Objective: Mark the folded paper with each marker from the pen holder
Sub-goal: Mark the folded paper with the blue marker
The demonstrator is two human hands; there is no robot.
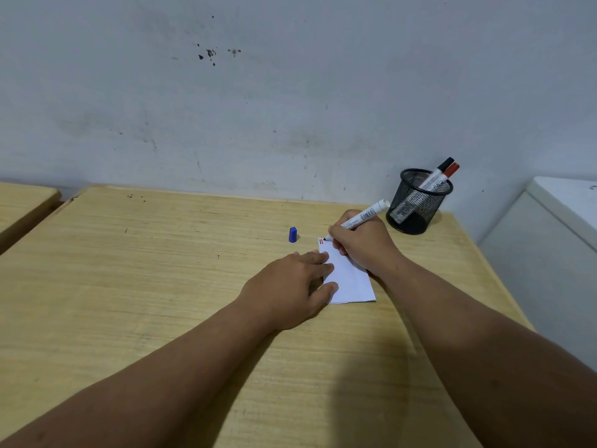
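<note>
Gripping one uncapped marker [361, 217], our right hand [363, 242] touches its tip to the folded paper [350, 279] on the desk [161, 253]; our open left hand [290, 286] presses the paper flat. Two markers [437, 176] stand in the pen holder [416, 202], one blue cap [293, 234] lies apart.

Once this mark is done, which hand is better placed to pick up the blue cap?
Probably the left hand. It only rests flat on the paper, and the cap stands on its side of the sheet. The right hand is shut on the marker, further from the cap.

Plain study room: wooden desk [161, 286], scuffed wall [226, 92], mesh pen holder [416, 205].
</note>
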